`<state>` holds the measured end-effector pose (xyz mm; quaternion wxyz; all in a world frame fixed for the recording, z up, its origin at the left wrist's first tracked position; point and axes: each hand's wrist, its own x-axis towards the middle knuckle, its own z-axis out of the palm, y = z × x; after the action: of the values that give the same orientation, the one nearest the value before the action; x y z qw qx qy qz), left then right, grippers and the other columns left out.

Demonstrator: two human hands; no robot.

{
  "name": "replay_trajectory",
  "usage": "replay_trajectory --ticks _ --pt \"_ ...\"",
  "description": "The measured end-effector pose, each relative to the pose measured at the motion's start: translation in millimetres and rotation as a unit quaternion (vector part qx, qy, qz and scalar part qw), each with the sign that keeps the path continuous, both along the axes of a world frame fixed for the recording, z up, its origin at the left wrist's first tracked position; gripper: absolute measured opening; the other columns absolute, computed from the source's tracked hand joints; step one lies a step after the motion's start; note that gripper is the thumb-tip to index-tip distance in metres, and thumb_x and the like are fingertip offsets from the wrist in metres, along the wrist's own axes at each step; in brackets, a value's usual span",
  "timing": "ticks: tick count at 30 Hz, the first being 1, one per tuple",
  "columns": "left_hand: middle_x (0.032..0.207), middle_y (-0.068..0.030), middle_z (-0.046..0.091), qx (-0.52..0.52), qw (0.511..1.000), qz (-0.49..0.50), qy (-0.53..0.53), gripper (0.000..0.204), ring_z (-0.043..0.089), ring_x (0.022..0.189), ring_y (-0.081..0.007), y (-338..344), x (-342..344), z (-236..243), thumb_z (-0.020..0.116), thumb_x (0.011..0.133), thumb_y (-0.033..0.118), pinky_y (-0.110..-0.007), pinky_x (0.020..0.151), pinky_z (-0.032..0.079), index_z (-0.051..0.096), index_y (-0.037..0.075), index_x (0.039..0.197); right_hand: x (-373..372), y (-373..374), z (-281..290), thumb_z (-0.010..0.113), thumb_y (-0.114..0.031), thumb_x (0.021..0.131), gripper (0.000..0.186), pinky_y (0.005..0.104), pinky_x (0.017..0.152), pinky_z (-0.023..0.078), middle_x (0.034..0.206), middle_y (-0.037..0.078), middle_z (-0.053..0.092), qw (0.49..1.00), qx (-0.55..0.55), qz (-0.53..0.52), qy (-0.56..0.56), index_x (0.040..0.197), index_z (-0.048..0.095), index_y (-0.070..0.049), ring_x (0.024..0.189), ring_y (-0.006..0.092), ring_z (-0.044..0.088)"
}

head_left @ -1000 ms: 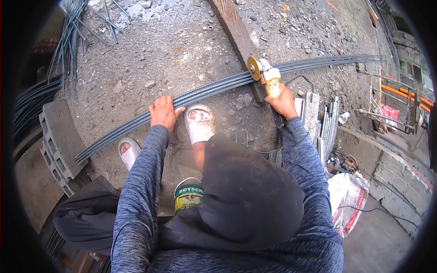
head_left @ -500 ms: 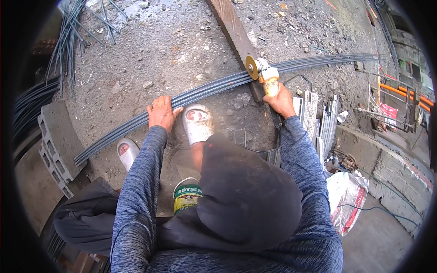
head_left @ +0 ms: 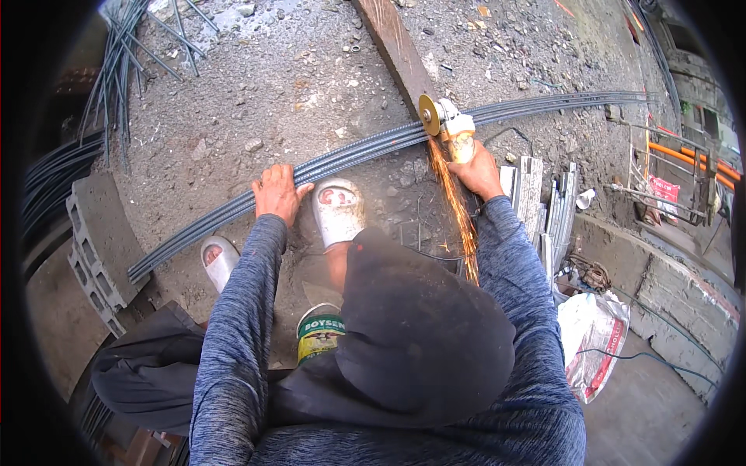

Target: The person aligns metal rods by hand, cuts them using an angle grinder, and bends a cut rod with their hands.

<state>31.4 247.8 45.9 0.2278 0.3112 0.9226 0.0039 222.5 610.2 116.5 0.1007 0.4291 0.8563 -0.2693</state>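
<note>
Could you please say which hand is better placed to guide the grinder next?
Probably the right hand: it grips the grinder, sparking at the bars, while the left hand touches them.

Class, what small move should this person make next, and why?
Probably, with the right hand, ease the grinder gently deeper into the rebar bundle: sparks stream from its disc, and the left hand rests on the bundle.
</note>
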Motion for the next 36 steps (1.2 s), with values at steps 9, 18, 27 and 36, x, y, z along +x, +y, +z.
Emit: replay_trajectory --ticks 9,18,27,36 --pt "0.119 -0.0108 0.058 0.007 1.0 0.012 -0.009 0.056 0.053 0.12 -0.0294 1 1 3 0.064 0.091 0.055 -0.053 0.103 0.037 0.057 0.008 0.122 -1 2 -7 0.08 -0.026 0.068 0.054 0.0449 0.089 0.053 0.103 0.026 0.072 1.0 -0.007 -0.015 0.004 0.11 0.063 0.002 0.103 0.04 0.069" --pt "0.118 -0.011 0.058 0.008 1.0 0.013 -0.008 0.056 0.053 0.119 -0.0301 2 1 3 0.063 0.092 0.055 -0.052 0.102 0.037 0.056 0.008 0.122 5 1 -9 0.079 -0.026 0.068 0.056 0.0442 0.089 0.053 0.106 0.025 0.072 1.0 -0.006 -0.012 0.021 0.113 0.062 0.002 0.102 0.0386 0.069" --pt "0.12 -0.0093 0.058 0.002 1.0 0.019 -0.019 0.056 0.051 0.122 -0.0284 1 1 1 0.063 0.091 0.055 -0.054 0.104 0.036 0.057 0.009 0.123 6 1 -11 0.079 -0.025 0.07 0.056 0.044 0.09 0.053 0.106 0.025 0.071 0.999 -0.036 -0.019 0.02 0.116 0.061 0.001 0.103 0.0385 0.069" --pt "0.122 -0.0106 0.057 0.004 1.0 0.013 -0.019 0.055 0.051 0.121 -0.0293 2 2 3 0.063 0.093 0.054 -0.053 0.102 0.037 0.056 0.009 0.124 18 9 -24 0.078 -0.025 0.072 0.054 0.0433 0.09 0.053 0.109 0.023 0.072 0.998 -0.033 0.005 0.059 0.117 0.062 -0.001 0.105 0.0383 0.069"
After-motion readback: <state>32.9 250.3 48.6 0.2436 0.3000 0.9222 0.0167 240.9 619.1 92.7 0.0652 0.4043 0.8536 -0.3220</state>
